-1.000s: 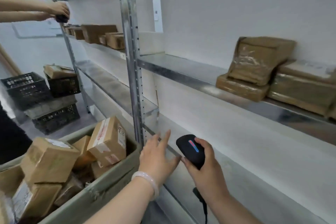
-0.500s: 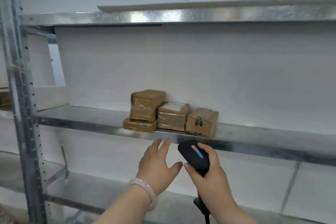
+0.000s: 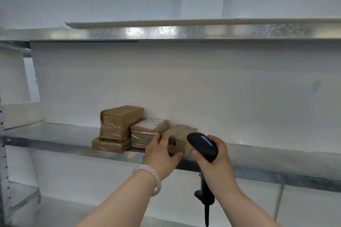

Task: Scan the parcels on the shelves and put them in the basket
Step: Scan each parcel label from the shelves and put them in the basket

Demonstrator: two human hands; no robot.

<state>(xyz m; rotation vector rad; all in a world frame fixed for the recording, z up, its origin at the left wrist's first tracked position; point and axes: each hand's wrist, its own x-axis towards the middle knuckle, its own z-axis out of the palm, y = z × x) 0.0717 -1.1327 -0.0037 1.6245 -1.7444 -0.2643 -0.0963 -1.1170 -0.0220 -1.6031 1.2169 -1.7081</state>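
1. Head view counts four parcels on the middle shelf, all brown and taped, bunched together near the back wall about midway along it
2. One flat parcel lies nearest the front edge; a taller parcel sits on top of it
3. A labelled parcel, white sticker on its top face, stands just beside those two on their right
4. The fourth, a small box, is the rightmost and sits close to the shelf's front edge
5. Two hands show. The left hand, with a pale bracelet on its wrist, is closed on the small box: fingers over its left side, thumb along its lower front
6. The right hand is wrapped around one black scanner, whose head is just beside the small box's right face; a cable hangs from the handle
7. Shelf surface is bare to the left of the parcels up to the upright, and bare to the right as far as the picture's edge
8. One upper shelf runs well above the parcels, leaving tall open room over them
9. No basket is in view
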